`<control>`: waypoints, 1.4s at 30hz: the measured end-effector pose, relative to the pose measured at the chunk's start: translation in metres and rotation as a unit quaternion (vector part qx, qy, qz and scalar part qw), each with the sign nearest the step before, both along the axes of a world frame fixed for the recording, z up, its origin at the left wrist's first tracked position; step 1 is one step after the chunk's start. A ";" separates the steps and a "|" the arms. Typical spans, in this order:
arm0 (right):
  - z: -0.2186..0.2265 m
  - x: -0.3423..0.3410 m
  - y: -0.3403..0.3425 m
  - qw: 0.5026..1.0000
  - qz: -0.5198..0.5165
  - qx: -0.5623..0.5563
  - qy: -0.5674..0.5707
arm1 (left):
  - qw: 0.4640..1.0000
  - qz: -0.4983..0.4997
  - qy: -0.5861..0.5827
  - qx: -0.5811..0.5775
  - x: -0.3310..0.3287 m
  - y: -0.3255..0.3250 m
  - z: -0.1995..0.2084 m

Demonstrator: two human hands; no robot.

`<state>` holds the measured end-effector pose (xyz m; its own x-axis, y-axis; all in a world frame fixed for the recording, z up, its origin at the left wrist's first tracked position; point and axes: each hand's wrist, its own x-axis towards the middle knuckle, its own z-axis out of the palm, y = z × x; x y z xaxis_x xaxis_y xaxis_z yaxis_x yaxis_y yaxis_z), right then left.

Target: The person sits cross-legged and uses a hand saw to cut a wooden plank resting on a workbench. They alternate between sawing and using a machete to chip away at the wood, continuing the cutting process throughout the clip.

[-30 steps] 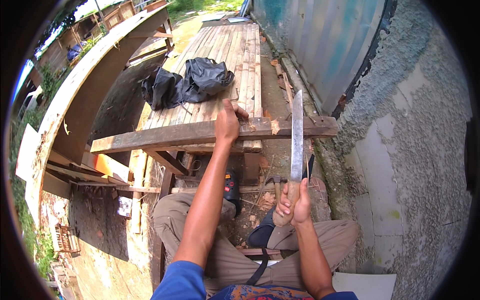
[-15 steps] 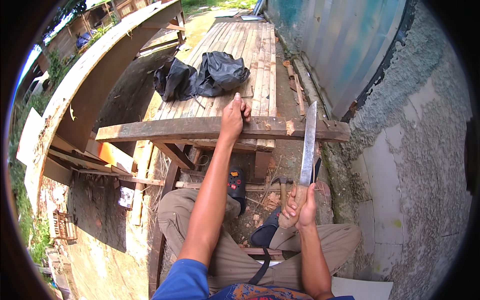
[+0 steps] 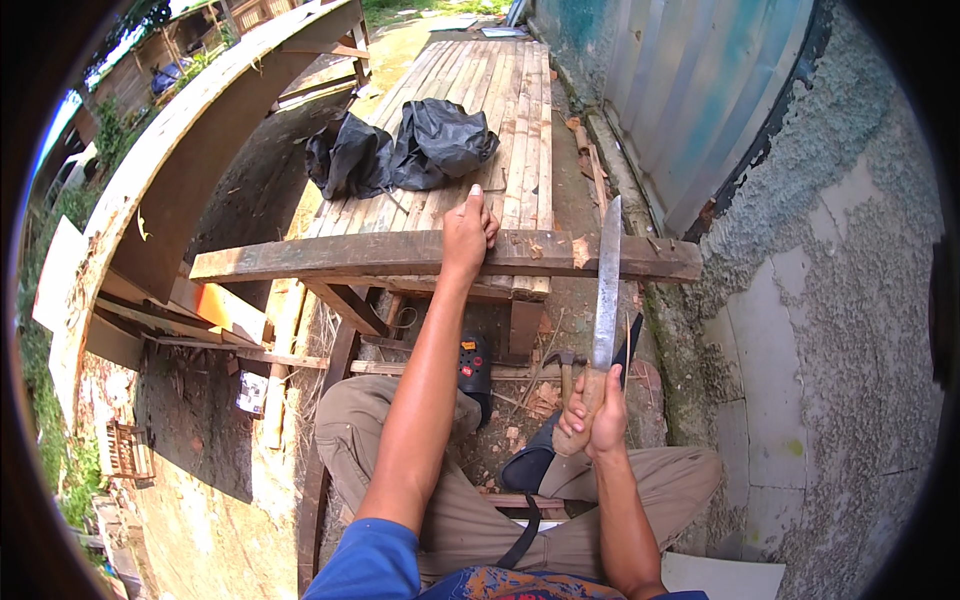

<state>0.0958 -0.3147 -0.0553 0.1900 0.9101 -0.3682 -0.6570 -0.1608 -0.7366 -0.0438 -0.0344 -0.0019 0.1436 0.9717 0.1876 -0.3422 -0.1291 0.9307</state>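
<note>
My right hand (image 3: 604,412) is wrapped around the wooden handle of a machete (image 3: 608,285). Its long grey blade points up and away from me, crossing the view of the beam's right part; whether it touches the wood I cannot tell. A dark wooden beam (image 3: 370,256) lies crosswise in front of me, with pale chipped spots near its right part. My left hand (image 3: 467,236) is closed on the beam near its middle, the thumb stretched forward and the fingers curled at the far side.
Behind the beam stands a slatted bamboo bench (image 3: 510,120) bearing crumpled black plastic bags (image 3: 440,145). A hammer (image 3: 567,372) stands near my shoes (image 3: 530,462), among wood chips. A rough wall (image 3: 830,330) runs along the right; a curved wooden panel (image 3: 150,160) rises at left.
The machete and my right hand have shifted slightly left, and the blade leans a little less to the right. My left hand keeps its place on the beam.
</note>
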 end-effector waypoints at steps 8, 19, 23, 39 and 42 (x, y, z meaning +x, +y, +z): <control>0.001 -0.002 0.000 1.000 0.016 0.001 -0.011 | 1.000 0.016 0.009 0.004 0.001 0.001 -0.001; 0.007 0.004 0.014 0.994 0.039 -0.007 0.101 | 0.999 0.011 0.039 0.018 0.005 -0.003 -0.001; 0.011 0.003 0.022 0.995 0.047 -0.021 0.085 | 0.998 0.002 0.046 0.030 0.004 0.002 -0.007; 0.020 0.035 0.085 0.993 0.078 -0.018 0.084 | 0.954 0.132 0.242 0.117 0.019 0.005 -0.013; 0.008 0.033 0.065 0.995 0.076 -0.034 0.060 | 0.952 0.138 0.252 0.105 0.016 0.001 -0.008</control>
